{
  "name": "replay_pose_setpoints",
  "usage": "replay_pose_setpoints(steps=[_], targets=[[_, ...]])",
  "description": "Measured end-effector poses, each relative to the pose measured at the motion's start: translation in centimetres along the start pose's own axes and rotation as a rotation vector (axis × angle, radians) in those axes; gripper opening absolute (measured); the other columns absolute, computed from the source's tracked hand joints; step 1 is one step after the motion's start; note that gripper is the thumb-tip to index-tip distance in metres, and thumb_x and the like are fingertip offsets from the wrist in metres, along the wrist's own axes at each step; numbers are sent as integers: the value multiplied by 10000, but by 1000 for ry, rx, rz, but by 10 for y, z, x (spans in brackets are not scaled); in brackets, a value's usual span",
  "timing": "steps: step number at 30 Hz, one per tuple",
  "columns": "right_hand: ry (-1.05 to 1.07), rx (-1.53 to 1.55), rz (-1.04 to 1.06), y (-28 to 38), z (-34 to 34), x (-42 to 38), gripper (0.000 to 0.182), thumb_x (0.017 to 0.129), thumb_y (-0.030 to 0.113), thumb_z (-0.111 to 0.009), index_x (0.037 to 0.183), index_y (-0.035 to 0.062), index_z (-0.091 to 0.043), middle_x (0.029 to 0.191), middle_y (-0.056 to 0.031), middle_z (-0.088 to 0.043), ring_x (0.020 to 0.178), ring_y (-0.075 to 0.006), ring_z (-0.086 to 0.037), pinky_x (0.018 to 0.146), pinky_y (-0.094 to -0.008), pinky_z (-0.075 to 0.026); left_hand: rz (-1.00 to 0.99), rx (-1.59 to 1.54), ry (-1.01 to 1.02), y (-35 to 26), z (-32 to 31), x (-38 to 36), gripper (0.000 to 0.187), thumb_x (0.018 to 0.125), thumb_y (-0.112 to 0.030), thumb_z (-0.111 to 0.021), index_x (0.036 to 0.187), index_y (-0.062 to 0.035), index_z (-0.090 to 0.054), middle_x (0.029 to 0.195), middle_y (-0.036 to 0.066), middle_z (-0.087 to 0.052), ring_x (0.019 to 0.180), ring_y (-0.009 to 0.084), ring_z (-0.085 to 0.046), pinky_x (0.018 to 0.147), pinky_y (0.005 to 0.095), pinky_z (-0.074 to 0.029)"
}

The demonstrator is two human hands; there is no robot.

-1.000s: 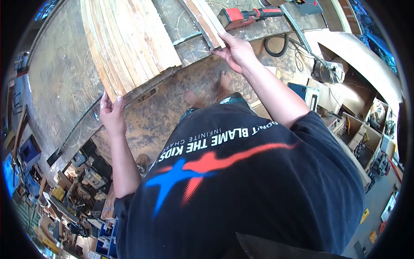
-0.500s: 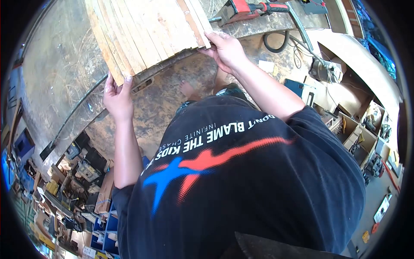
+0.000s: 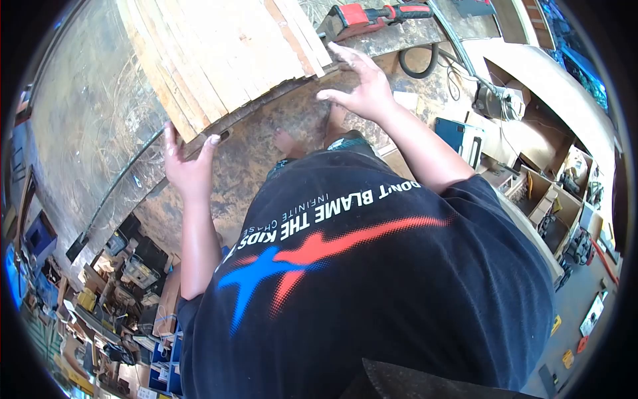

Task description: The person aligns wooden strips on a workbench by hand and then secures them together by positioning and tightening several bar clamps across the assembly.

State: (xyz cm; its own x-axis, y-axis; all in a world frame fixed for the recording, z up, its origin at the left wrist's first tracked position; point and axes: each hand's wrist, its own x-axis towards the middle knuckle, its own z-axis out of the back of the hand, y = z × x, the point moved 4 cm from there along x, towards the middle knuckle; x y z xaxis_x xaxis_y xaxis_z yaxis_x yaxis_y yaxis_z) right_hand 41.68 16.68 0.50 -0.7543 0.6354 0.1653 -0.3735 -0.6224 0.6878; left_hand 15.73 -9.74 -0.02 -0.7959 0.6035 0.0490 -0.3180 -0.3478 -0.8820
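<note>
Several wooden strips (image 3: pixel 219 53) lie side by side on the workbench (image 3: pixel 86 100), their uneven ends reaching the bench's front edge. At the near left corner of the strips is my left hand (image 3: pixel 189 163), thumb and fingers apart around that corner. My right hand (image 3: pixel 365 90) is spread just off the right end of the strips, its thumb and fingers apart with nothing between them. Beyond it, a red and black bar clamp (image 3: pixel 359 20) rests on the bench.
A dark cable or rod (image 3: pixel 119 176) runs along the bench's left part. A black hose (image 3: pixel 419 63) loops over the front edge at right. Tools crowd the lower left, beside blue bins (image 3: pixel 159 372). A blue box (image 3: pixel 458 133) and wooden compartments (image 3: pixel 558 206) stand at right.
My right hand has let go of the strips' right edge and opened away from it. My left hand has loosened and come slightly nearer. The strips' near ends sit lower in view.
</note>
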Motion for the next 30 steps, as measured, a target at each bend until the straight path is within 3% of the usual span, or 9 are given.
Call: replay_pose_setpoints(steps=[3, 5, 10, 14, 20, 24, 27, 28, 30], targets=[[41, -103, 210, 0, -3, 12, 925, 740, 469, -892, 1514, 142, -504, 1509, -160, -540, 1373, -364, -532, 1113, -435, -485, -451, 361, -69, -55, 0, -1, 918, 733, -267, -947, 1486, -1, -496, 1497, 222, -522, 1414, 369, -479, 1193, 487, -366], [157, -165, 164, -5, -8, 21, 908, 757, 456, -880, 1522, 156, -495, 1529, -166, -520, 1384, -362, -525, 1113, -439, -486, -624, 523, 283, -95, -34, 17, 975, 705, -411, -938, 1492, -47, -493, 1530, 214, -480, 1438, 397, -444, 1186, 533, -359], [224, -19, 180, -28, -19, 26, 834, 849, 417, -801, 1568, 223, -424, 1595, -172, -432, 1295, -397, -588, 1073, -449, -524, -741, 826, 524, -121, -150, 45, 1011, 776, -501, -839, 1579, -87, -384, 1622, 146, -399, 1500, 397, -352, 1223, 577, -271], [151, 117, 135, -31, -25, 20, 762, 861, 259, -768, 1550, 215, -447, 1554, -190, -481, 1302, -388, -583, 1072, -435, -526, -748, 907, 540, -112, -161, 46, 892, 862, -416, -765, 1592, -93, -365, 1638, 125, -383, 1511, 400, -334, 1223, 586, -264], [211, 168, 58, -30, -18, 24, 786, 856, 166, -796, 1559, 145, -446, 1495, -155, -567, 1272, -311, -638, 1029, -394, -558, -737, 910, 514, -123, -167, 44, 993, 816, -558, -770, 1575, -48, -381, 1593, 173, -442, 1473, 432, -391, 1182, 647, -295], [153, 1076, -201, -26, -23, 24, 709, 921, 74, -757, 1546, 25, -426, 1405, -98, -588, 1209, -178, -608, 960, -319, -576, -673, 867, 440, -125, -174, 39, 1038, 762, -579, -802, 1549, -30, -407, 1538, 188, -495, 1424, 451, -441, 1163, 661, -308], [-42, 1056, -680, -14, -27, 18, 491, 936, 124, -751, 1376, -20, -586, 1193, -102, -702, 1060, -151, -670, 878, -345, -578, -579, 832, 468, -128, -176, 38, 1055, 730, -554, -833, 1544, -30, -411, 1513, 176, -515, 1417, 452, -433, 1173, 674, -274], [-47, 811, -665, -38, -48, 14, 490, 929, 189, -769, 1329, -45, -609, 1185, -121, -719, 1060, -159, -678, 899, -349, -570, -528, 872, 511, -129, -175, 41, 1047, 728, -540, -839, 1547, -42, -418, 1522, 168, -506, 1435, 442, -413, 1192, 674, -242], [-145, 927, -619, -54, -79, 14, 433, 940, 281, -753, 1203, -57, -693, 1128, -158, -750, 1043, -167, -695, 874, -342, -562, -548, 902, 502, -129, -176, 42, 1028, 710, -518, -848, 1531, -45, -452, 1537, 164, -493, 1448, 440, -405, 1196, 678, -235]])
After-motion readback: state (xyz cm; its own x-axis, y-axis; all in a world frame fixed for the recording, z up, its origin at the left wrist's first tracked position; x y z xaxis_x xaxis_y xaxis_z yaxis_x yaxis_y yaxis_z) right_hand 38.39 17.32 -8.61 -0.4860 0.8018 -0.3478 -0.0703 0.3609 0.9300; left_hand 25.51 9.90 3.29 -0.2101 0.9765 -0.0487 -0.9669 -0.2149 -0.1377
